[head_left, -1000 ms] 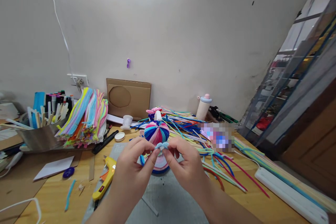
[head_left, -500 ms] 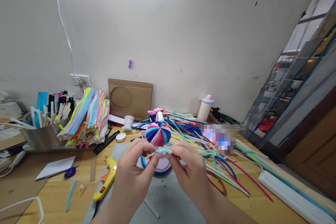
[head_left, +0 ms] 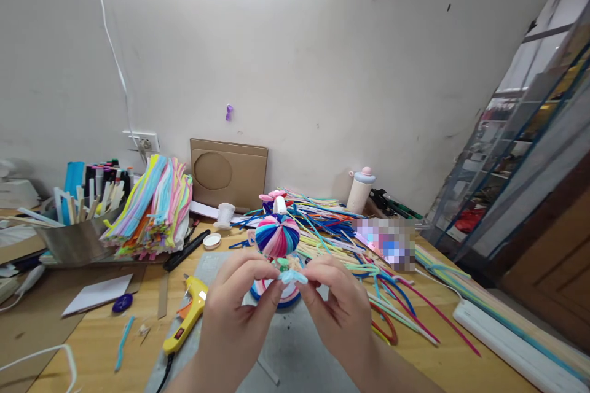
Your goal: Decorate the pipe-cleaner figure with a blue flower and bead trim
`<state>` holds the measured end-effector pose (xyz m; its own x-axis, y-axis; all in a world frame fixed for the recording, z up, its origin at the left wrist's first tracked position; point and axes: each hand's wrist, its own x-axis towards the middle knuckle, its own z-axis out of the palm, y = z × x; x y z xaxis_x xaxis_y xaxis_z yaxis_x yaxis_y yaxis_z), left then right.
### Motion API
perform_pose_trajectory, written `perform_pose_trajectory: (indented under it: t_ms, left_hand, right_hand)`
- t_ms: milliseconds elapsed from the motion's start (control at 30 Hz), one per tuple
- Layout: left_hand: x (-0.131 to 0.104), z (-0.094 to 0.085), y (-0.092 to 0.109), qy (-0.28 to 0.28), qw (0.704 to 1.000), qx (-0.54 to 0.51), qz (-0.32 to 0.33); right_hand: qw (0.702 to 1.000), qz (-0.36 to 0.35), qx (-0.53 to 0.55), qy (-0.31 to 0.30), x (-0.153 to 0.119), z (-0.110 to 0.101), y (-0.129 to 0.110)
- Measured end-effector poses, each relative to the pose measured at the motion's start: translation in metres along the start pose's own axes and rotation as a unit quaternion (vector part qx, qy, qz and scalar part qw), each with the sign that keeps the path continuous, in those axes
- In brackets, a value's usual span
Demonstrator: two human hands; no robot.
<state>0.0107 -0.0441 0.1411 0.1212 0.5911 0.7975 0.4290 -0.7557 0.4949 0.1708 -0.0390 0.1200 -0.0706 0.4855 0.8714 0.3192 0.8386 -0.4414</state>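
Note:
Between the fingertips of both hands is a small light-blue pipe-cleaner piece, shaped somewhat like a bow, with bits of green and beige beside it. My left hand pinches its left end, and my right hand pinches its right end. Just beyond my fingers stands a striped ball in pink, blue and white, with pink and white parts on top. Beneath it, partly hidden by my hands, lies a round blue, white and pink base on the grey mat.
A yellow hot glue gun lies left of my left hand. Loose pipe cleaners spread behind and to the right. A pipe-cleaner bundle, a metal container, a cardboard piece, a bottle and a power strip surround the work.
The light-blue piece has turned and come slightly lower and to the right, showing its bow-like shape and the green part. My right hand has shifted a little rightward; both still pinch.

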Motion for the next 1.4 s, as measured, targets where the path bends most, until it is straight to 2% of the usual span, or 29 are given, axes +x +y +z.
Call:
perform_pose_trajectory:
  t_ms: [233,400,667,867,1000,1100,1200,1400]
  left_hand:
    - [-0.003,0.002,-0.002,0.018,0.998,0.023,0.054]
    - [-0.008,0.005,-0.003,0.015,0.999,0.006,0.031]
    - [-0.015,0.016,-0.002,0.042,0.999,0.009,0.027]
    - [-0.02,0.024,-0.001,0.063,0.998,-0.006,-0.003]
    - [-0.017,0.02,-0.001,0.064,0.997,0.029,-0.032]
    - [-0.011,0.011,-0.003,0.073,0.995,0.071,-0.012]
    - [-0.007,0.002,-0.005,0.044,0.992,0.116,0.026]
    - [-0.006,-0.004,-0.008,0.022,0.993,0.119,0.015]
  right_hand:
    - [1.0,-0.005,-0.009,0.01,-0.004,0.001,0.0]
    - [0.999,-0.022,-0.027,0.019,-0.004,0.001,0.0]
    - [0.998,-0.037,-0.022,0.04,-0.005,0.007,0.002]
    - [0.998,-0.02,-0.023,0.049,-0.011,0.011,0.003]
    - [0.999,0.053,-0.009,0.008,-0.006,0.008,0.002]
    - [0.994,0.082,-0.035,-0.057,0.001,0.005,0.003]
    - [0.993,0.066,-0.059,-0.083,0.005,0.003,0.004]
    - [0.993,0.002,-0.091,-0.071,0.002,0.003,0.003]
